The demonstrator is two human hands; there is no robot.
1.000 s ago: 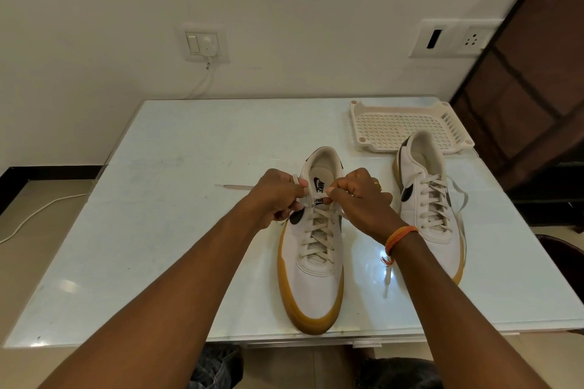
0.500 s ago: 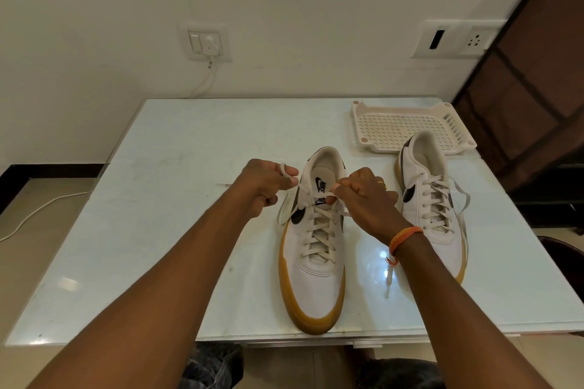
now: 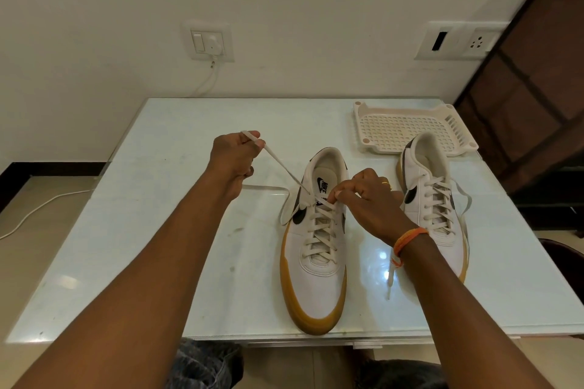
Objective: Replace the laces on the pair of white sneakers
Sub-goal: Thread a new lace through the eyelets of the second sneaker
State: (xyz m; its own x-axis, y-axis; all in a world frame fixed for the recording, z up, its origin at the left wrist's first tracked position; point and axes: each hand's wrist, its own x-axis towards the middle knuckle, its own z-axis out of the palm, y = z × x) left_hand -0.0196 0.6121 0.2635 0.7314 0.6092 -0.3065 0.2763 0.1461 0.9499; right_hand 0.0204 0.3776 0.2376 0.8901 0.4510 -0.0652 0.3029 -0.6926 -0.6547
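Head cam, left hand [image 3: 235, 156] raised, fingers pinching taut lace [image 3: 282, 169], right hand [image 3: 368, 197] pinching lace at sneaker [image 3: 317, 249] top.

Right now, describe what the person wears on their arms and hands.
Both forearms are bare, no sleeves in view. The right hand has a gold ring on one finger, and an orange thread band circles its wrist. The left hand wears nothing visible.

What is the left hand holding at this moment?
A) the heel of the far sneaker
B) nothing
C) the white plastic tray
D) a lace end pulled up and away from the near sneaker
D: the left hand pinches the lace end, which runs taut from the top eyelets of the near sneaker.
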